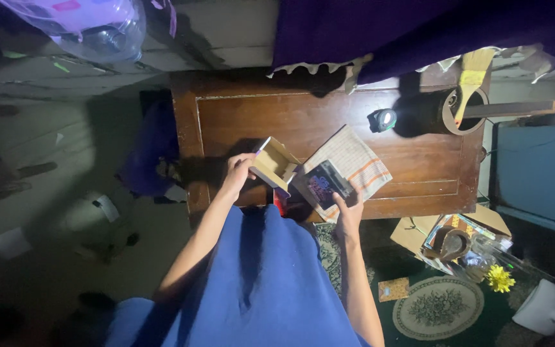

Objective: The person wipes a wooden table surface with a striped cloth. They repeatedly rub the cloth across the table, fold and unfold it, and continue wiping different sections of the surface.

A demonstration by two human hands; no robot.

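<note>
Looking down from the head camera, I see a dark wooden table point(419, 167) across the centre of the frame, with a blue garment point(258, 283) filling the lower middle. My left hand point(237, 175), just left of centre, is closed around the side of a small open cardboard box point(276, 164), which is held tilted above the table's near edge. My right hand point(349, 212), slightly lower and right of centre, grips a dark card packet point(324, 183) by its lower corner, thumb on its face. The two hands are apart, each clamped on its own item, and the box and the packet sit just beside each other. Under the packet lies a checked cloth with an orange stripe point(361, 160). Between the hands, at the table edge, a small red object point(281, 202) shows, too dim to identify. Toward the upper right of the table sits a small lit lamp point(383, 119), beside a dark cylindrical holder point(448, 110) with a paintbrush point(470, 80) in it. A hammer point(550, 106) lies at the far right. In the lower right, on the floor, are a yellow flower point(500, 277) and an oval patterned mat point(438, 307).
</note>
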